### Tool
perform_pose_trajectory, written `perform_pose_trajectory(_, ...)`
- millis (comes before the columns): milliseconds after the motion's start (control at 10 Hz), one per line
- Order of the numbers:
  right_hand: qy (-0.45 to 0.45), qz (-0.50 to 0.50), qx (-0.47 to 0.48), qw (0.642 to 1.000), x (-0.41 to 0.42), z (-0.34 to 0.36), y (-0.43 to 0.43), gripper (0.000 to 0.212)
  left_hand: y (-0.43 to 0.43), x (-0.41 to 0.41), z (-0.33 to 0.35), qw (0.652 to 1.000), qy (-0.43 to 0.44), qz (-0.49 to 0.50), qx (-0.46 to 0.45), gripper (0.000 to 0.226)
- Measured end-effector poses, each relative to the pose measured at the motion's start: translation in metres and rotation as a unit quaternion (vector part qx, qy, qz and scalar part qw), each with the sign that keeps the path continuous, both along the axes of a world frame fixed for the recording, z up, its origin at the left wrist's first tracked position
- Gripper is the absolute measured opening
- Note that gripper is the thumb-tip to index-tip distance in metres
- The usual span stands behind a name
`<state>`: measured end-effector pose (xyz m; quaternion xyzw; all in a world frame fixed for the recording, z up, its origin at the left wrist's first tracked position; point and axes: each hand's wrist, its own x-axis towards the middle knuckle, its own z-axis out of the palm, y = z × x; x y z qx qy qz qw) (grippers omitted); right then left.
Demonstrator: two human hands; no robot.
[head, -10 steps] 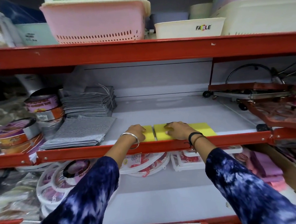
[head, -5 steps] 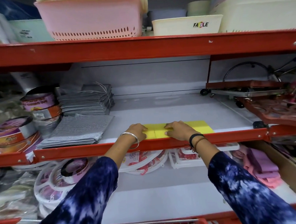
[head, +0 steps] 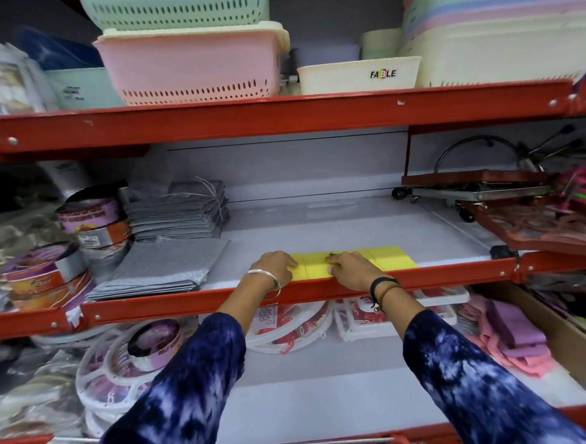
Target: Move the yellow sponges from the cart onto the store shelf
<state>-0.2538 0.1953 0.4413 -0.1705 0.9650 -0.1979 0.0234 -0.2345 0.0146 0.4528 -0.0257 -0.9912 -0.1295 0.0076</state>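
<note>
yellow sponges point(head: 373, 260): flat row at shelf point(head: 353, 225) front lip, 6 o'clock of the bay. left hand point(head: 275, 265), right hand point(head: 351, 269): fingers pressing flat on top, nothing clasped. advice: nudge edges flush, keep row behind the red lip.

The sponges point(head: 352, 262) lie in a row at the shelf's point(head: 336, 226) front edge. Folded cloths point(head: 164, 267) sit to their left, trays point(head: 531, 221) to their right.
</note>
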Motion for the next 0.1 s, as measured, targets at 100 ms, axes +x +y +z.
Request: perform_pose_trajectory(100, 0.114, -0.023, -0.088, 0.989, 0.0137, 0.0135, 0.0053, 0.046, 0.0035, 0.0139, 0.0038, 0.987, 0.158, 0.005, 0.019, 0.045)
